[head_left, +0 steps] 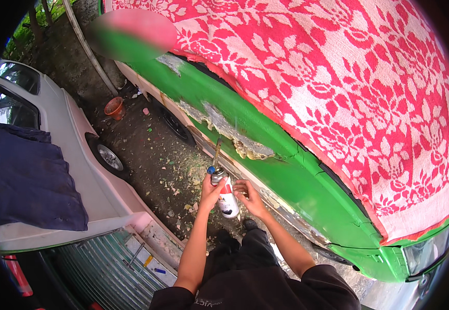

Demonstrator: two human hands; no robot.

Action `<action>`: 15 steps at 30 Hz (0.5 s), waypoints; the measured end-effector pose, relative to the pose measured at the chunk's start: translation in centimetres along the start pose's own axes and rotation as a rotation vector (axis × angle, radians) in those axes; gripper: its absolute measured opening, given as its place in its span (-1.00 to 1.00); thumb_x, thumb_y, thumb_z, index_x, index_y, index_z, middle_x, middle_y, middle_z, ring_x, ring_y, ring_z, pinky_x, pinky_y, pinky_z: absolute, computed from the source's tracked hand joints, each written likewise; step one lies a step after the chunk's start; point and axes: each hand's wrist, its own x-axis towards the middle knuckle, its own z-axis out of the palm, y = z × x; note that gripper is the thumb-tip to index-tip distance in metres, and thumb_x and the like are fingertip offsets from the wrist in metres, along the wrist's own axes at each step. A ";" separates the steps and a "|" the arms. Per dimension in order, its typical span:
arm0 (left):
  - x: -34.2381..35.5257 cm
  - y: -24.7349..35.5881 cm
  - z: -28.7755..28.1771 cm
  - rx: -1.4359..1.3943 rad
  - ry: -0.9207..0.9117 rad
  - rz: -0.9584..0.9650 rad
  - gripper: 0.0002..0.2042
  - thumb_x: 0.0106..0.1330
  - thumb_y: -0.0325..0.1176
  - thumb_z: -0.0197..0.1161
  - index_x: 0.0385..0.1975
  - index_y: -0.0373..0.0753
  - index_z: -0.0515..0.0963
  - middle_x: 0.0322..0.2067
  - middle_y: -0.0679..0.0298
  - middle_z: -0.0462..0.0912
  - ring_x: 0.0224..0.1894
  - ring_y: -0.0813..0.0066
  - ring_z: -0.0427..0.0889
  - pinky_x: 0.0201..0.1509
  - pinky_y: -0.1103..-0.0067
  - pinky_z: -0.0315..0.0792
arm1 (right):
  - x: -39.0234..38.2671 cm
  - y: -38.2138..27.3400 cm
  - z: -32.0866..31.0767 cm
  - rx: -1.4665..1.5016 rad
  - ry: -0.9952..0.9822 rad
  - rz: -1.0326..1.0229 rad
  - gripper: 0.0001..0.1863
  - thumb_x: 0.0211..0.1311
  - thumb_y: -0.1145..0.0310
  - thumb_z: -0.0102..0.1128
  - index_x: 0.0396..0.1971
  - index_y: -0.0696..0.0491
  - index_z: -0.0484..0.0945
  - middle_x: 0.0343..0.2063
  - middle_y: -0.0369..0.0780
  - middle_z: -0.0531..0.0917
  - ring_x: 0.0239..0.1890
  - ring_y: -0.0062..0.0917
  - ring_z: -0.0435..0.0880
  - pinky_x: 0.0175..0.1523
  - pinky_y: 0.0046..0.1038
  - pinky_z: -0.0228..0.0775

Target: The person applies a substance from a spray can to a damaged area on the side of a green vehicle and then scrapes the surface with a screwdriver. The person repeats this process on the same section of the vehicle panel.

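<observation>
My left hand [210, 192] is wrapped around the upper part of a blowtorch [228, 200], a white and red gas canister with a blue knob at its neck. Its narrow metal nozzle points up toward the side of a green car [286, 181]. Beside the canister is my right hand [250, 199], its fingers apart and half bent; whether the fingertips touch the can is hard to tell. Ahead of the nozzle, a long patch of cracked, peeling paint [235, 135] runs along the green panel. No flame can be made out.
A red and white floral blanket [338, 103] covers the green car's top. On the left stands a pale vehicle [64, 150] with a dark cloth [31, 178] over it. Paint flakes litter the ground near an orange pot [114, 108]. Small tools lie on a ribbed surface [105, 268].
</observation>
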 end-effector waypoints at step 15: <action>1.7 -3.0 1.8 0.325 0.008 -0.087 -0.47 -0.13 -0.43 0.59 -0.14 -0.28 0.43 -0.28 0.19 0.66 -0.27 0.43 0.64 -0.14 0.44 0.54 | -4.2 3.6 -4.8 0.031 0.217 0.226 -0.63 0.35 0.52 0.00 0.14 0.13 0.35 -0.27 -0.09 0.73 -0.35 -0.48 0.75 -0.25 -0.48 0.54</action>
